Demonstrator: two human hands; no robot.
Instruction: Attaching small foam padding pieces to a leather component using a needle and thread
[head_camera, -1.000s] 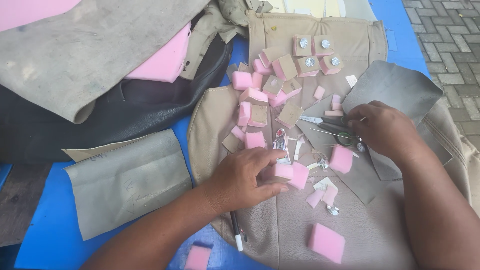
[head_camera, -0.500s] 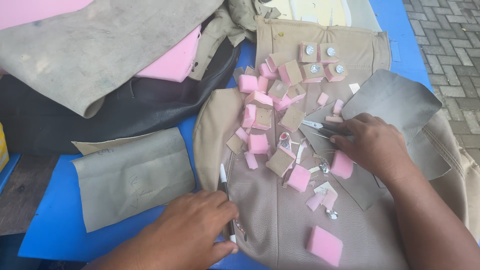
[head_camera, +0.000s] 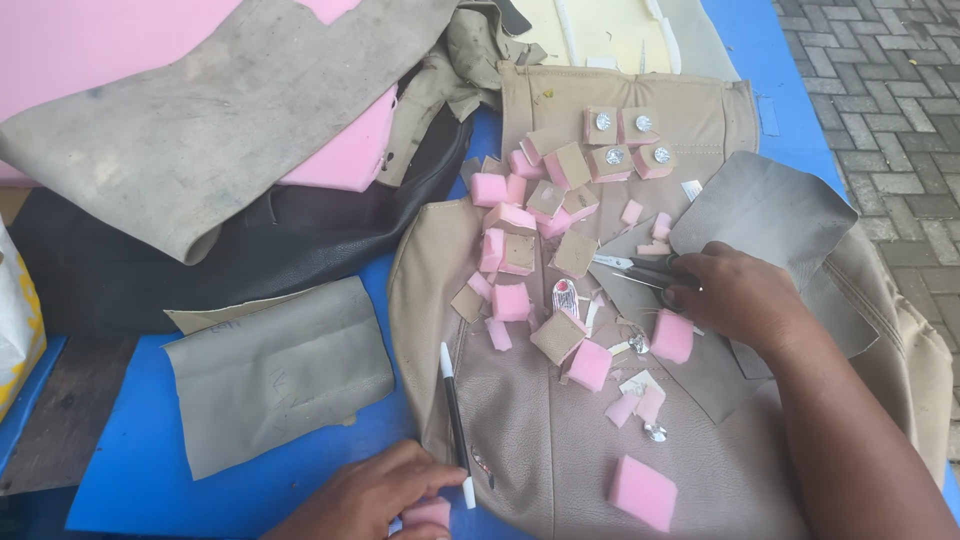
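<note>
My right hand (head_camera: 735, 298) rests on the beige leather cover (head_camera: 560, 440), its fingers closed around the handles of a pair of scissors (head_camera: 635, 270) whose blades point left. A pink foam cube (head_camera: 672, 337) lies just under that hand. My left hand (head_camera: 375, 495) is at the bottom edge, fingers curled on a small pink foam piece (head_camera: 428, 514), right beside a black and white marker pen (head_camera: 455, 420). Several pink foam cubes and leather-faced squares (head_camera: 530, 215) are scattered between the hands.
A blue table (head_camera: 130, 470) carries a folded grey leather sheet (head_camera: 275, 370), a black leather piece (head_camera: 200, 255), and large grey leather over pink foam (head_camera: 340, 150). A grey offcut (head_camera: 765, 215) lies by my right hand. Brick paving (head_camera: 890, 100) is at right.
My left hand pulled back from the foam pieces in the middle down to the bottom edge next to the pen. My right hand stayed on the scissors.
</note>
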